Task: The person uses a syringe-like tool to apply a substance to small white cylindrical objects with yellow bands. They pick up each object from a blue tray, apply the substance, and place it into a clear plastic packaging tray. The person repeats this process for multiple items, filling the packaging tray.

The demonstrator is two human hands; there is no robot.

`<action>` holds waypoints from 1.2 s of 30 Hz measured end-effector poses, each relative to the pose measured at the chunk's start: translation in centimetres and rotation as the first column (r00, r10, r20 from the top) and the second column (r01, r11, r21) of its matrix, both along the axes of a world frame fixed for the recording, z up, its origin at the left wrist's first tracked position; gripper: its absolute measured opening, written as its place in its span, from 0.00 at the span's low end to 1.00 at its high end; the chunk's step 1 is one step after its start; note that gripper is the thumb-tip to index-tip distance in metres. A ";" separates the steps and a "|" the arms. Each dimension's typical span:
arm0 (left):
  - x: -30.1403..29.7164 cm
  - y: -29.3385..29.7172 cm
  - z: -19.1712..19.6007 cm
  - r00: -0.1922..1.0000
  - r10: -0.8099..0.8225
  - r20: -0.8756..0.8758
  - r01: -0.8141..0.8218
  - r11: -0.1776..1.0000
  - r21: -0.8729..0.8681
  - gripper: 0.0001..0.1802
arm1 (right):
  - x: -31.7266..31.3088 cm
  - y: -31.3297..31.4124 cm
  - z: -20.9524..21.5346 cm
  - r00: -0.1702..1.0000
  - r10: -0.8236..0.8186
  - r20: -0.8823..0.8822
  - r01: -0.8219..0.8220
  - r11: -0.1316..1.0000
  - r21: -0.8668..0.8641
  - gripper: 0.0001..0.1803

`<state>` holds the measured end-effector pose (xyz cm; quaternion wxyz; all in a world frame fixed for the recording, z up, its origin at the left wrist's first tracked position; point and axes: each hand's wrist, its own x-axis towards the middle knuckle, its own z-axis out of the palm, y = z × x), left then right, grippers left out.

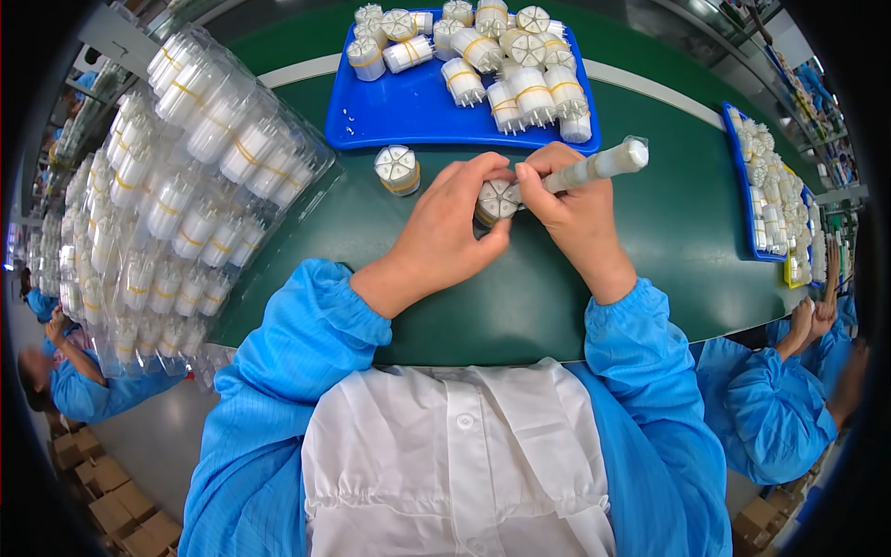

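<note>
My left hand is curled round a white round bundle, its wedge-shaped segments facing up. In my right hand is a thick whitish stick-like tool, wrapped in something translucent and slanting up to the right. The tool's lower end meets the bundle's top near my right thumb; the tip itself is hidden by the fingers. A second bundle with a yellow band stands upright on the green table, left of my left hand.
Beyond my hands, a blue tray carries many banded bundles. Stacked clear plastic trays of bundles rise at the left. Another blue tray of white parts stands at the right. Co-workers in blue sleeves sit at both sides.
</note>
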<state>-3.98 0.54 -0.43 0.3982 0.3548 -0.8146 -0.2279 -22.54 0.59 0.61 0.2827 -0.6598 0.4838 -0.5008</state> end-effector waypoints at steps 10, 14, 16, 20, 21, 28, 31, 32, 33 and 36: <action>0.1 0.1 -0.4 0.998 0.004 -0.069 0.000 0.999 0.052 0.37 | -0.4 0.2 1.0 0.991 -0.039 0.130 0.024 0.993 0.116 0.09; 0.1 0.0 -0.6 0.998 -0.027 -0.063 0.032 0.997 0.075 0.36 | -0.1 0.3 0.4 0.997 -0.013 0.073 0.006 0.995 0.097 0.08; 0.0 0.1 0.1 1.000 0.001 -0.010 0.000 1.000 0.008 0.36 | 0.0 0.1 0.1 0.999 0.000 0.036 -0.001 1.000 0.030 0.08; 0.1 0.0 0.1 0.992 0.070 0.105 -0.079 0.993 0.083 0.36 | -0.1 0.1 -0.2 0.997 0.000 0.071 -0.002 1.000 0.030 0.08; 0.1 0.1 0.0 0.996 0.061 0.058 -0.066 0.994 0.084 0.36 | -0.1 0.1 0.2 0.995 -0.011 0.097 0.006 0.999 0.050 0.08; 0.1 0.1 -0.7 0.995 -0.046 -0.085 0.057 0.991 0.120 0.36 | -0.2 0.3 0.6 0.997 -0.011 0.079 0.004 0.996 0.091 0.08; -0.1 -0.1 0.0 1.000 0.004 -0.007 -0.004 1.000 0.006 0.36 | -0.1 0.1 0.2 0.999 0.000 0.043 -0.002 0.999 0.045 0.09; -0.1 -0.1 0.0 1.000 0.007 0.031 -0.006 1.000 -0.015 0.36 | -0.1 0.1 0.1 1.000 0.006 0.029 -0.006 1.000 0.022 0.09; 0.0 -0.1 0.0 0.998 0.011 0.067 -0.008 0.999 -0.038 0.36 | -0.1 0.2 0.2 1.000 -0.001 0.023 0.000 0.999 0.037 0.08; 0.3 0.3 0.5 0.997 0.013 0.081 -0.016 0.999 0.030 0.35 | 0.1 0.4 0.5 0.996 -0.026 0.083 0.019 0.997 0.081 0.08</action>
